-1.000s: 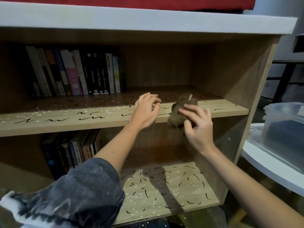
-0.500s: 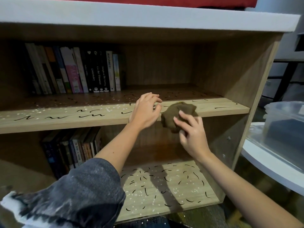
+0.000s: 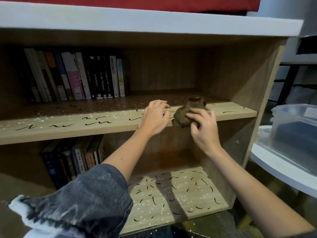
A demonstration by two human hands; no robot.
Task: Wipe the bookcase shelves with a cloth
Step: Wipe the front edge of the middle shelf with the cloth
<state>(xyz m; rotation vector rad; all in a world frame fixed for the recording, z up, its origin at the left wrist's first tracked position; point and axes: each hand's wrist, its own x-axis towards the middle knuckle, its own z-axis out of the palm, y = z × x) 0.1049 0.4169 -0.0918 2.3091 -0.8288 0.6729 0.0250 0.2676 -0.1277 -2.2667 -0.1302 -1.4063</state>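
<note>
R hand [image 3: 204,129] pinches bunched brown cloth [image 3: 184,114] at upper shelf [image 3: 68,127] front edge. L hand [image 3: 154,117] rests just left, fingers loosely bent, empty. Marks [image 3: 97,121] stretch left along shelf.

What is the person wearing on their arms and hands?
The left arm comes out of a loose dark grey fabric sleeve with whitish, bleached-looking patches and speckles. The right arm is bare as far as the picture shows. The left hand and right hand are bare: no gloves, rings, watch or bracelet visible.
</note>
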